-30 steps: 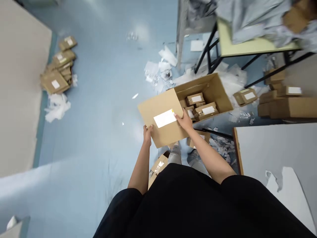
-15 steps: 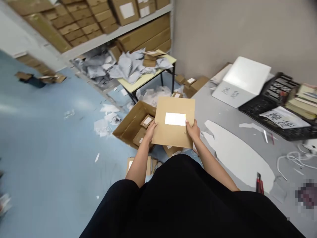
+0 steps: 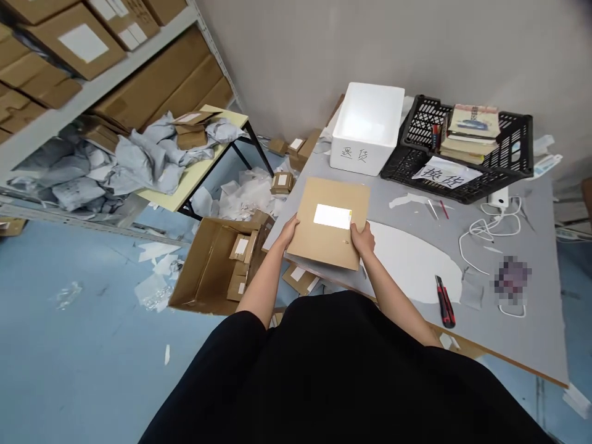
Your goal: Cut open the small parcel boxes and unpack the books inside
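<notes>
The left hand (image 3: 289,231) and right hand (image 3: 363,240) pinch a flat cardboard mailer (image 3: 324,246) by opposite edges, its white label facing up; so held, it stays level over the corner of the grey bench (image 3: 509,333); at 9 o'clock, an open carton (image 3: 197,277) holds small parcels (image 3: 238,259); at 12 o'clock stands a white foam box (image 3: 367,129); at 1 o'clock, a black crate (image 3: 509,154) holds books (image 3: 469,129).

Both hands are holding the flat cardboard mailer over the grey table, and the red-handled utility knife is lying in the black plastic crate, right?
Not quite: the red-handled utility knife lies on the grey table top, not in the black plastic crate, as the head view shows. The rest is right: the left hand and right hand hold the flat cardboard mailer over the table.
</notes>
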Demonstrator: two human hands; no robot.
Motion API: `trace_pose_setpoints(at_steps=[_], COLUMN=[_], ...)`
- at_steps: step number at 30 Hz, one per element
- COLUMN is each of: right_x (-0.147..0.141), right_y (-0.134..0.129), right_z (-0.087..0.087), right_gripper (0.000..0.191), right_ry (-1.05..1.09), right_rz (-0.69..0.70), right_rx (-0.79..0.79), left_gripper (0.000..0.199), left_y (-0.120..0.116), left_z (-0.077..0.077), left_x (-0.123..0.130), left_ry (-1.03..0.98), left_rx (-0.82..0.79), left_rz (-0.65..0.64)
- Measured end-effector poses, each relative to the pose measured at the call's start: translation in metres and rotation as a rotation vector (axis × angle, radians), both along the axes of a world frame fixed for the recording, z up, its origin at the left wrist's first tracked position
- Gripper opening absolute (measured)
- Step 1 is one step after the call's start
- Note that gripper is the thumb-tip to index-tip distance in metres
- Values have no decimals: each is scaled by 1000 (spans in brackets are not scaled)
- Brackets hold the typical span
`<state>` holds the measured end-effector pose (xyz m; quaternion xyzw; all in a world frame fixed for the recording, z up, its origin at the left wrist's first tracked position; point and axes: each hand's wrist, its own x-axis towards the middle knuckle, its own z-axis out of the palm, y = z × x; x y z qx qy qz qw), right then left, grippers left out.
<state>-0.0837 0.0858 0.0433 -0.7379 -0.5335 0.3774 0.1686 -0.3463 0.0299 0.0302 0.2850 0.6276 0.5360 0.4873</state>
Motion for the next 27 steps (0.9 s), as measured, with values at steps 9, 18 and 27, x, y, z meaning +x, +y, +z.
trace_pose_setpoints(at_steps=[9,18,27], right_x=[-9,-25,-15], right_y=[56,93,92], right_z=[-8,-25,-30], right_gripper=[60,60,59], right_ry=[-6,-53,-29], right_rz=[-1,72,123], right_rx=[-12,-16,-27], left_gripper=[49,51,48], left_y=[58,104,92], left_z=[-2,-24,-27], left_x=[-13,-32,-31], left_ry=[-182,-13,154], left_rx=[-125,-61,-75], left_rz=[-109,-130,-67])
